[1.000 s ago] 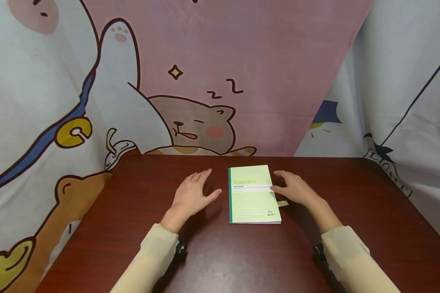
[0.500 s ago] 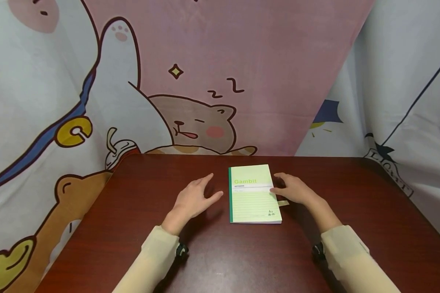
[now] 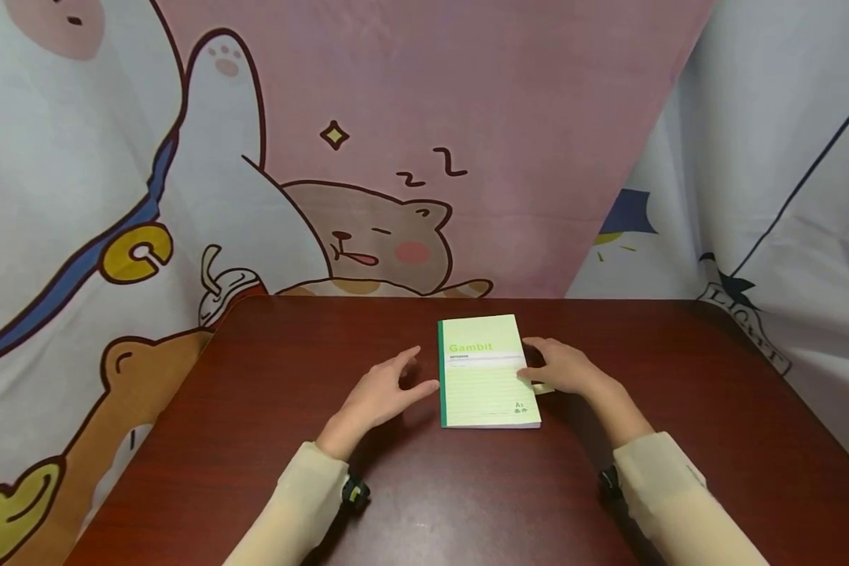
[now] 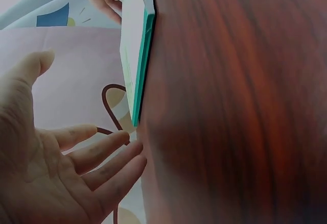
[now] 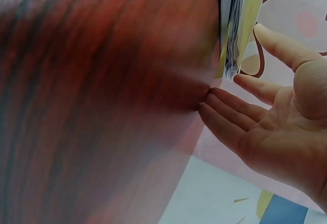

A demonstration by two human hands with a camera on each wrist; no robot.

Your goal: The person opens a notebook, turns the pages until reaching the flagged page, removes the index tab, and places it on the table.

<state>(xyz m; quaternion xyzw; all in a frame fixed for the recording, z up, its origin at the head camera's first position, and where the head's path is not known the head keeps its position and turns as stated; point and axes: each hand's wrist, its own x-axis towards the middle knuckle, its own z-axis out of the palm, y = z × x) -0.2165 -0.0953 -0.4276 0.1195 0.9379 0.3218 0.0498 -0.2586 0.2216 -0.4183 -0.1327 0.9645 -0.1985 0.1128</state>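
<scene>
A pale green notebook [image 3: 484,393] marked "Gambit" lies closed on the dark wood table, its green spine on the left. My left hand [image 3: 371,397] hovers just left of that spine, fingers spread and the thumb tip close to it. In the left wrist view, the palm faces the notebook [image 4: 139,55] with nothing in it. At the opposite side is my right hand [image 3: 569,371], its thumb overlapping the cover's right edge. The right wrist view has its long, relaxed fingers by the page edges, the outer fingertips down at the tabletop.
A pale strip [image 3: 543,389] sticks out from the notebook's right side, below the right hand. The reddish-brown table [image 3: 424,503] spreads around it. Behind hangs a cloth [image 3: 523,141] with cartoon animals, and white cloth [image 3: 785,196] drapes at the right.
My left hand has moved right and slightly nearer me, up to the notebook's spine. The right hand has come slightly further over the right edge. The notebook lies in place.
</scene>
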